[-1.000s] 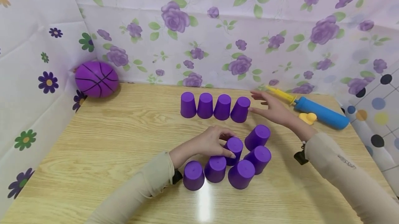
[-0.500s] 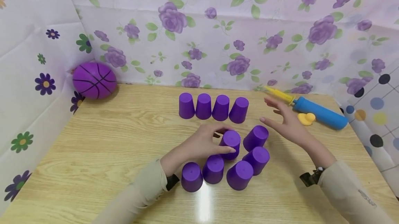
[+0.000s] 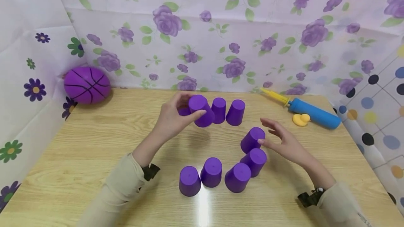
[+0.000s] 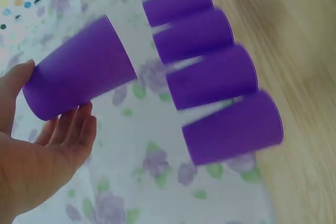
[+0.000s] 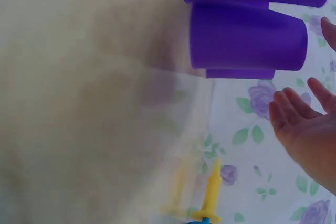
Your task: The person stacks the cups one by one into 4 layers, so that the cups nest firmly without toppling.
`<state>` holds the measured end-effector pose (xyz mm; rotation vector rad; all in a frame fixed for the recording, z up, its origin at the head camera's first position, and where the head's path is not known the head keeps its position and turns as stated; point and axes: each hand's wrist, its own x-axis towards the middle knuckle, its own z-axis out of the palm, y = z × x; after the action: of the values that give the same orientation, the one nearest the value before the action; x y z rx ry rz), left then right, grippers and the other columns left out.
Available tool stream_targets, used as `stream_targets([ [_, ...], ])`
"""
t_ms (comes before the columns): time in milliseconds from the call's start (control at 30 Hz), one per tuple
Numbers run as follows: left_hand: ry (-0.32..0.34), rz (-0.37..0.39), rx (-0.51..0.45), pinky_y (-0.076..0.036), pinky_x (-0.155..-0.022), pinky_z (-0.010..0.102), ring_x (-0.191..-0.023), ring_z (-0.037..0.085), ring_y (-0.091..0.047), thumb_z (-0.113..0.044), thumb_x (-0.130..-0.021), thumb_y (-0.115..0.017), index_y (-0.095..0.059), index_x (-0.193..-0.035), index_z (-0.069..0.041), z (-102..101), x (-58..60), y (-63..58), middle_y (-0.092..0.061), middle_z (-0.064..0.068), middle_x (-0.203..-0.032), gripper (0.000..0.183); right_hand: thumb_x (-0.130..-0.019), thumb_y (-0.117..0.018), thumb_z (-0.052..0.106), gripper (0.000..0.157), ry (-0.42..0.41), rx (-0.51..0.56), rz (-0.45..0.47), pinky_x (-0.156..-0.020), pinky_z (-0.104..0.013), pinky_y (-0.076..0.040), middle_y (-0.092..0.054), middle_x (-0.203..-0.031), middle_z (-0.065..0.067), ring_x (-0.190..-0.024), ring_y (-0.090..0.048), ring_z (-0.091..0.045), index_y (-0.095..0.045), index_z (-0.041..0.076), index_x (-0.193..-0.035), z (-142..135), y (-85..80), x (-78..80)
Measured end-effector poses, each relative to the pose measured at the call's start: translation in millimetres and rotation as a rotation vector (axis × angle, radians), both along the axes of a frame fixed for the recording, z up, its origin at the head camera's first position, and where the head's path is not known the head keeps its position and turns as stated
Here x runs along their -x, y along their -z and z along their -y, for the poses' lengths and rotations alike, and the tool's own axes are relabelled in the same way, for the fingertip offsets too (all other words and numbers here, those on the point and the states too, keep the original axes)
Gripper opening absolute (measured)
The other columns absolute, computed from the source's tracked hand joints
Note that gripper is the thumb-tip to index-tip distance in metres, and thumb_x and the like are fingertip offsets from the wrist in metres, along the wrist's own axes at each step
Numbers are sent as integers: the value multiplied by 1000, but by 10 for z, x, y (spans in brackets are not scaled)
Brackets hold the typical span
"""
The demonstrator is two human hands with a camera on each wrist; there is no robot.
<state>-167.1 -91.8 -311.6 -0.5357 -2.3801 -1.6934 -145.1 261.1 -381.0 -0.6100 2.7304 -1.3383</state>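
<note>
In the head view my left hand (image 3: 170,118) grips an upside-down purple cup (image 3: 202,112) between thumb and fingers. That cup is held above the table, in front of the back row. The left wrist view shows the held cup (image 4: 79,69) apart from a row of several upside-down purple cups (image 4: 233,127). In the head view, the hand and held cup partly hide the row's left end. My right hand (image 3: 285,144), fingers spread and holding nothing, is beside a purple cup (image 3: 252,140). In the right wrist view a gap separates this hand (image 5: 312,129) from the nearest cup (image 5: 247,38).
Nearer me stand more inverted purple cups, two at the left (image 3: 211,172) and others at the right (image 3: 238,178). A purple ball (image 3: 87,85) is in the back left corner. A blue pump (image 3: 315,113) and a yellow rubber duck (image 3: 301,119) lie at the right.
My left hand has lifted a cup from the near group and carried it back and left to the far row. My right hand has drawn back from the far row towards the near cups.
</note>
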Motion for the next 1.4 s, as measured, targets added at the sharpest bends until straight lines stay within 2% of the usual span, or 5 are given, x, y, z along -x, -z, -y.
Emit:
stream_targets([
  [133,-32,-53,46,-52,-85,34,-94,16,-63,-22,-76,-79,-56,-113,-8,130,171,-8,-66,6,-104,45,-85,-70,23,66,16,-33,-35,-103,-40,-38,-44,-140,-10,-129,-41,-25,-38,8,-140,32,54,-82],
  [367,-73,125,-14,-50,-90,30,-101,19,-61,-31,-78,-76,-54,-120,-10,306,475,-21,-62,7,-113,52,-86,-69,18,61,-9,-15,-43,-100,-44,-41,-49,-136,-14,-124,-47,-30,-40,7,-139,83,78,-98],
  [700,-111,161,-29,-50,-91,34,-109,17,-58,-39,-77,-75,-53,-126,-14,403,831,-32,-58,4,-119,58,-89,-65,24,51,-30,-74,-58,-98,-39,-45,-58,-125,-5,-118,-53,-25,-44,11,-134,97,187,-51],
  [1000,-86,173,-22,-50,-90,37,-107,18,-58,-38,-75,-77,-61,-122,-17,388,897,28,-62,3,-116,54,-89,-63,12,46,-119,-62,-71,-97,-36,-45,-58,-119,-9,-118,-53,-30,-43,4,-130,104,140,-39],
  [1400,-27,183,30,-50,-90,36,-109,21,-58,-35,-74,-79,-58,-124,-16,358,903,56,-62,3,-116,58,-91,-61,10,45,-121,-51,-41,-92,-35,-49,-57,-119,-11,-115,-55,-33,-41,7,-131,74,174,-56],
])
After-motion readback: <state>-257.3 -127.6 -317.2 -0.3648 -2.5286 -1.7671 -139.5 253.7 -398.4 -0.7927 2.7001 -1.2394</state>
